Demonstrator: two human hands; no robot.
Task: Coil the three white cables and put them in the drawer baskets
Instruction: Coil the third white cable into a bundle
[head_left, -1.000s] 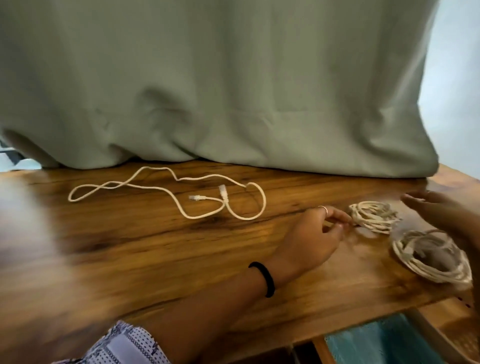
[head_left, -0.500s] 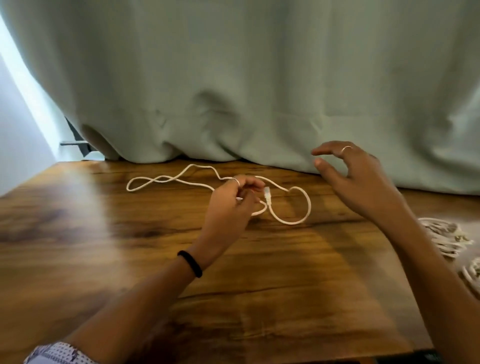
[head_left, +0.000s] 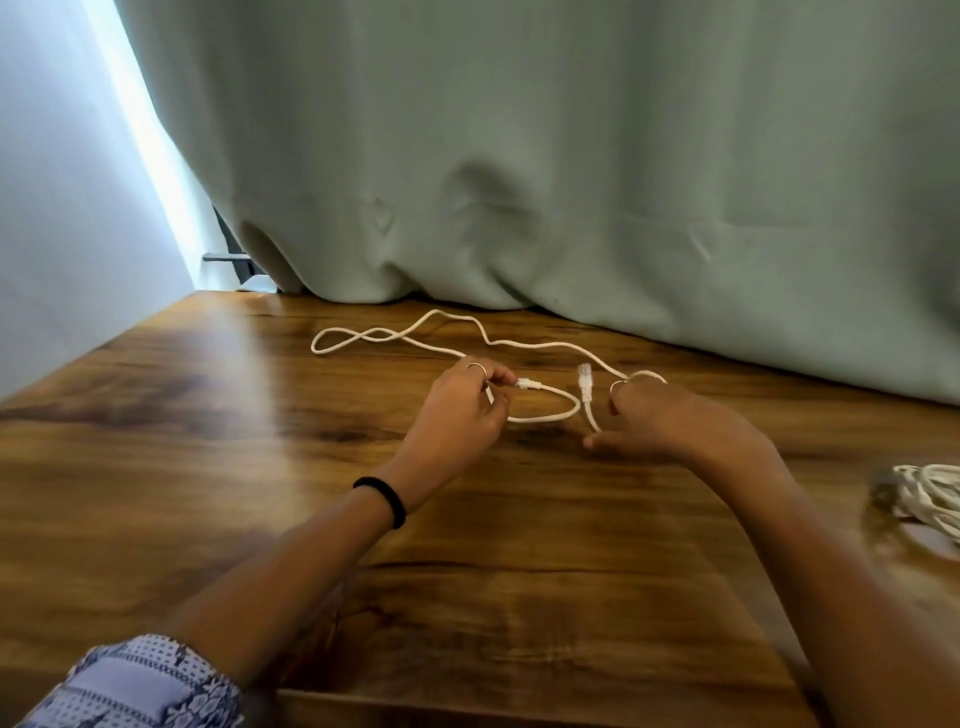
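Loose white cable (head_left: 540, 345) lies uncoiled on the tabletop (head_left: 519, 571) toward the far edge, just in front of the green curtain (head_left: 519, 156); its long axis runs left-right along that edge, with a flat loop at the far-left end and both plug ends brought back to the middle. Left hand (head_left: 460, 415) pinches one end just behind its plug (head_left: 527, 385), fingers curled round the cord, a small loop of slack sagging to the right of it. The other plug (head_left: 585, 376) sits between the two hands, pointing at the far edge. Right hand (head_left: 660, 418) is down on the cord just right of that plug, fingers curled over it; looks like a grip but the fingertips are hidden, so cannot tell for sure. Most of the cable length lies beyond and to the left of the hands, so left hand is nearer the bulk; coiling probably means drawing that slack toward the near edge. Coiled white cable (head_left: 930, 493) lies at the right edge, well apart from both hands, cut by the frame. Drawer baskets not in view. Black band (head_left: 387, 496) on the left wrist
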